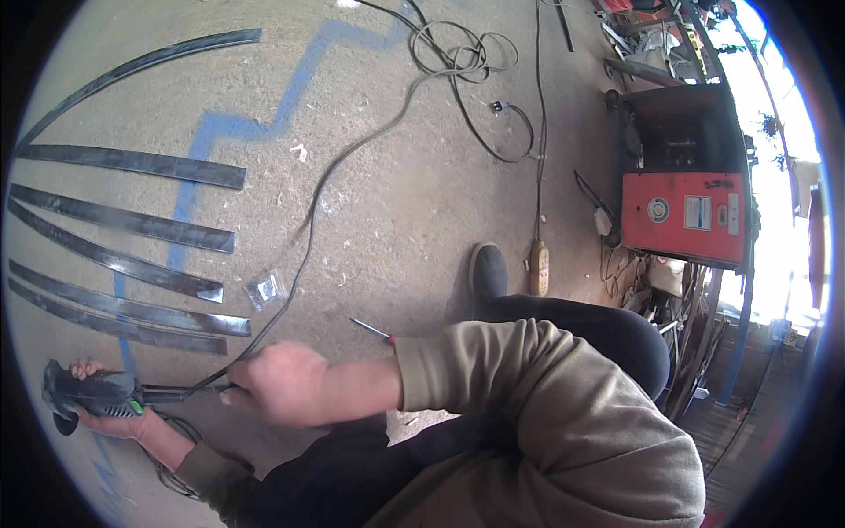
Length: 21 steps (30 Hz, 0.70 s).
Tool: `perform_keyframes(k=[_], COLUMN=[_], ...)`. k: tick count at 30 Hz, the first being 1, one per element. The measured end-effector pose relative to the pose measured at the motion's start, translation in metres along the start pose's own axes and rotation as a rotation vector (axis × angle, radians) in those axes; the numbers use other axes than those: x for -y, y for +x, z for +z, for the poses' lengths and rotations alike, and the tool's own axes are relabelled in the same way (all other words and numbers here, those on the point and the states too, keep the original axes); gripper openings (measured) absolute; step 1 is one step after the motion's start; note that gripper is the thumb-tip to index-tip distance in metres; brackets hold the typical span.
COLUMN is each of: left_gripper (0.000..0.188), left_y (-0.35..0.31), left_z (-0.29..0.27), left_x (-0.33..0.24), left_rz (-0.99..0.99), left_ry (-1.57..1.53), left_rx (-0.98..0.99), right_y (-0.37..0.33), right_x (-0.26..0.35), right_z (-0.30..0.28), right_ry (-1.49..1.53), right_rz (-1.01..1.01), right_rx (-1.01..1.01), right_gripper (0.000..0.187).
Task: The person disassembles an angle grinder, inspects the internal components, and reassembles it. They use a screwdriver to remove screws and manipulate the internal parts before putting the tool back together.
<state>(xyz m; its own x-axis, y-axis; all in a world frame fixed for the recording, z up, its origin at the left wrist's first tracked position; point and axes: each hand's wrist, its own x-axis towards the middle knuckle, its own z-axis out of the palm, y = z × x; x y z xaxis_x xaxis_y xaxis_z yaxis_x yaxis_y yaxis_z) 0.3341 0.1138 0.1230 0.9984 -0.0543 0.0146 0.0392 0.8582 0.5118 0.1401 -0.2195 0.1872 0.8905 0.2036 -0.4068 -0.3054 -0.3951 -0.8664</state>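
Observation:
At the lower left my left hand (pixel 119 424) is wrapped round a dark angle grinder (pixel 99 392) with a small green part and vent slots. Its fingers show on both sides of the body. My right hand (pixel 280 385) is closed in a fist, slightly blurred, to the right of the grinder. Between fist and grinder run thin dark lines, one of them the power cord (pixel 304 251); whether the other is a rod or more cord, I cannot tell. What the right fingers grip is hidden. A red-handled screwdriver (pixel 373 331) lies on the floor beyond my right wrist.
Several flat metal strips (pixel 132 167) lie on the concrete floor at the left. A small clear plastic bag (pixel 265 289) is near their ends. Loose cable coils (pixel 458 57) lie at the back. A red machine (pixel 682 216) and a yellowish power strip (pixel 540 268) are at the right.

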Motion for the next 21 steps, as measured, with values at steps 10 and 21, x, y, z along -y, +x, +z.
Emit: perform_keyframes(k=[10, 21], left_gripper=[0.053, 0.047], left_y=[-0.011, -0.016], left_z=[0.028, 0.025], left_x=[0.032, 0.045], left_rz=[-0.107, -0.106], left_ry=[-0.245, -0.296], left_rx=[-0.01, -0.073], right_y=[-0.009, 0.002], right_x=[0.018, 0.015], right_z=[-0.024, -0.029], right_ry=[0.015, 0.321], right_rz=[0.006, -0.06], right_rx=[0.082, 0.023], right_gripper=[0.032, 0.019])
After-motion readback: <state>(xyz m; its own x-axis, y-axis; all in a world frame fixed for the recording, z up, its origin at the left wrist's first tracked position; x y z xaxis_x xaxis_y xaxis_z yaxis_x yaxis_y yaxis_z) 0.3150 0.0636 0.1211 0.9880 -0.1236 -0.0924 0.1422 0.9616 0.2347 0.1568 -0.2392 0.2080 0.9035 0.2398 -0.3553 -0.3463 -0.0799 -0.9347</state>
